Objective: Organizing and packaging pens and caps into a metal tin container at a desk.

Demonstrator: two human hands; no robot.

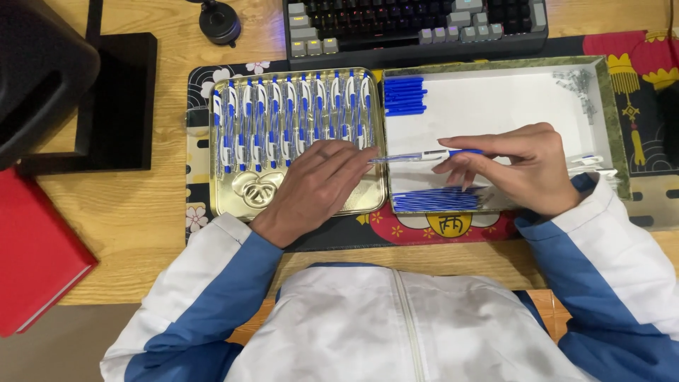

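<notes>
Right hand (pixel 520 170) pinches pen (pixel 424 155) at its blue end | long axis level, clear tip toward left hand (pixel 318 185) | left fingers part-curled grip that tip, palm over gold tray (pixel 226 201) | pen spans tray and white box (pixel 495 99) | finished pens just beyond left fingers.

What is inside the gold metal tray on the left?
The gold tray holds a row of blue-and-white pens lying side by side. The left hand rests over its lower right part, hiding whatever lies beneath it.
</notes>
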